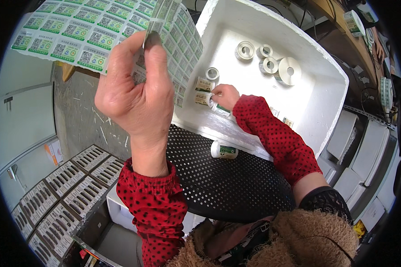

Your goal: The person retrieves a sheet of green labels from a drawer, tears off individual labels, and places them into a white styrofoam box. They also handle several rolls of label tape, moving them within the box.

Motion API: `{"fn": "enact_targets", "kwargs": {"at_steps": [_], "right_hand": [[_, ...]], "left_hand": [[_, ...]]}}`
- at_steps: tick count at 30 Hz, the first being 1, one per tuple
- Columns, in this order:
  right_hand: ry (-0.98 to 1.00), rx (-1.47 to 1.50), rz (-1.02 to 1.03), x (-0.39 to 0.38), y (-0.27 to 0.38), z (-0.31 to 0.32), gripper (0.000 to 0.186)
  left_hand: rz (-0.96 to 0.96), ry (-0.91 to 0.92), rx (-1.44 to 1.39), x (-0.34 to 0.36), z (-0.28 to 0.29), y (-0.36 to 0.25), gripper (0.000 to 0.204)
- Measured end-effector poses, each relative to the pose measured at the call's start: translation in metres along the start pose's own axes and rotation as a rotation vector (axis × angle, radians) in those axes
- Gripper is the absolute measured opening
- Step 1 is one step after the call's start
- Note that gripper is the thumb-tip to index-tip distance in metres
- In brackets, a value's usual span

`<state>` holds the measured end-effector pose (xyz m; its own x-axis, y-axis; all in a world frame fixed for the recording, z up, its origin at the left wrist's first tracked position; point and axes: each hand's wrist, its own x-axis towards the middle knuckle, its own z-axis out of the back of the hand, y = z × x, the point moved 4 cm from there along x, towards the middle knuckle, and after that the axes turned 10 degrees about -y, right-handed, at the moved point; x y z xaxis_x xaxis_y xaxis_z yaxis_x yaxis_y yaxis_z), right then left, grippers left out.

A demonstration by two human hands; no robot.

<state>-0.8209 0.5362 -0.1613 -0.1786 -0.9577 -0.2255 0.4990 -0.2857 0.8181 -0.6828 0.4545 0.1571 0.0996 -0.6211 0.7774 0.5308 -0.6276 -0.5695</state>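
My left hand (140,95) is raised and closed, pinching sheets of green-and-white square-code stickers (82,29) between thumb and fingers. The sheets spread to both sides of it. Inside a white foam box (314,127), my right hand (227,95) reaches down to small label rolls by the near left wall. Its fingers are closed at the white end of a green-and-white label roll (221,110). Beside it lie cream label rolls (201,99). One more label roll (224,150) rests on its side on a black perforated surface (236,184) in front of the box.
Several white label rolls (290,71) stand at the box's far side. Brown-and-white slotted crates (67,178) fill the lower left. White boxes (363,149) are stacked at the right, below a wooden shelf (329,15) with cables. A pale cabinet (24,111) stands at the left.
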Motion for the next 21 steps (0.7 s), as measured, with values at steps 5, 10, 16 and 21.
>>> {"fn": "enact_targets", "kwargs": {"at_steps": [5,10,16,21], "right_hand": [[0.094,0.392,-0.292,0.001,-0.015,0.013,0.021],[0.190,0.674,-0.493,0.000,-0.029,0.017,0.015],[0.190,0.768,-0.736,-0.010,-0.040,0.026,0.017],[0.198,0.895,-0.772,-0.007,-0.036,0.036,0.023]], "left_hand": [[0.039,0.006,-0.010,0.000,0.001,-0.001,0.011],[0.074,0.021,-0.015,0.001,0.001,0.000,0.011],[0.040,0.021,0.005,-0.001,0.000,0.000,0.011],[0.034,0.035,0.015,0.000,0.000,-0.002,0.011]]}}
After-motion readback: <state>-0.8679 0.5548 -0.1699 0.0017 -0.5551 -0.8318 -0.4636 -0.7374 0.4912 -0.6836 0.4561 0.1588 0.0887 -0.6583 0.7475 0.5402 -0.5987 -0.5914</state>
